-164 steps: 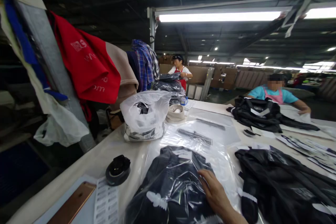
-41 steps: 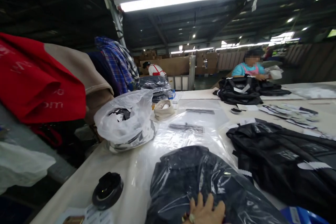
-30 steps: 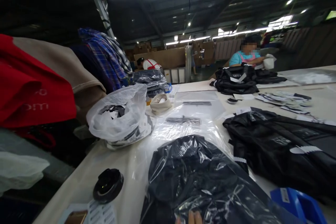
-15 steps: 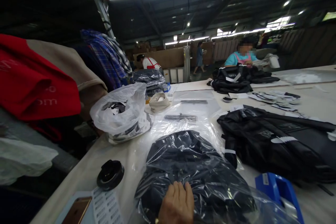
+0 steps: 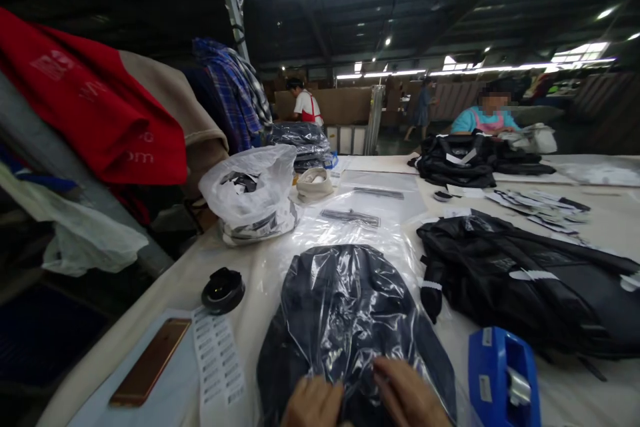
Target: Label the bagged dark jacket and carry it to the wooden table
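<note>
A dark backpack [image 5: 345, 293] lies in a clear plastic bag [image 5: 327, 320] at the front of the table. Both of my hands are on its near part, cut off by the lower picture edge. My left hand [image 5: 314, 403] has its fingers curled down and closed on the plastic. To the right of it, my right hand [image 5: 407, 392] has bent fingers pressed together at the plastic. The fingertips of both are partly hidden. A blue tape dispenser [image 5: 503, 373] stands right of the bagged backpack.
Left lie a phone [image 5: 151, 361], a label sheet [image 5: 219, 357] and a round black object [image 5: 223, 291]. Behind are a white plastic bag [image 5: 250, 187] and a cloth pouch [image 5: 314, 185]. An unwrapped black backpack [image 5: 525, 280] lies right. A co-worker [image 5: 485, 119] sits across the table.
My right hand has come into view onto the bagged backpack. My left hand has gone from lying stretched to curled, lower down. The view has swung left, and the tape dispenser is turned.
</note>
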Tool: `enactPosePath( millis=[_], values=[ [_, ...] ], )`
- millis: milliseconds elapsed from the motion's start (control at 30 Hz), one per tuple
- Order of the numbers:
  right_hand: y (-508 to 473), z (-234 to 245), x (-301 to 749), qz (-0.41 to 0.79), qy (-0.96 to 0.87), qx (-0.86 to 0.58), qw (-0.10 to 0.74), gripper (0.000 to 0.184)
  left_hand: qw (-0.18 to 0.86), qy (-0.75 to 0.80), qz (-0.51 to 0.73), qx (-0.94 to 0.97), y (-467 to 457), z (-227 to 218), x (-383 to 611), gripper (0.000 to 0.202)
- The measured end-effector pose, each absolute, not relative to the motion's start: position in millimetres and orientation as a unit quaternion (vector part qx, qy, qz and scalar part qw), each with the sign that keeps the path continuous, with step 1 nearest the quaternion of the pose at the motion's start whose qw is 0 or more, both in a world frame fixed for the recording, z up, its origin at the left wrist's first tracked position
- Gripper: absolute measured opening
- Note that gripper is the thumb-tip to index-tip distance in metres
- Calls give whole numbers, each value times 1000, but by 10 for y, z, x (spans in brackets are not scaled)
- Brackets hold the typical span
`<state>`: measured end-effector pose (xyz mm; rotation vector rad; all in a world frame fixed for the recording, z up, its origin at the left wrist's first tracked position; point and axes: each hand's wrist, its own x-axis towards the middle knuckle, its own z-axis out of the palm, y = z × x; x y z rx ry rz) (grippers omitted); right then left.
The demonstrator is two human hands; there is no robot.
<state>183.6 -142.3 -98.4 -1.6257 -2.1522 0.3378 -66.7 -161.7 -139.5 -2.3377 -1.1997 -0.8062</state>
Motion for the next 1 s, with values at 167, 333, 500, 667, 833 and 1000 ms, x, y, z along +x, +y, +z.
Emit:
enactPosePath(
  millis=[167, 333, 500, 667, 833, 1000],
  values=[
    [-1278, -1197, 1585, 50, -723, -688, 49, 55, 16, -590, -82, -803, -1304, -1132, -835, 54],
    [-1568, -1871, 1740, -55, -727, -680, 82, 57, 111, -547, -103, -823, -1597, -1641, -856, 76],
    [-1703, -2146, 1804, -115, -741, -652, 115, 56, 189, -523, -130, -821, -1709, -1742, -860, 82],
    [-1652, -2105, 1763, -118, -738, -649, 141, 55, 172, -530, -117, -822, -1670, -1726, -815, 82],
    [-1665, -1949, 1681, -81, -728, -666, 143, 57, 114, -544, -136, -820, -1731, -1688, -837, 76],
    [-1668, -1864, 1697, -68, -733, -665, 124, 59, 37, -530, -248, -810, -1881, -1635, -1055, 48]
  ],
)
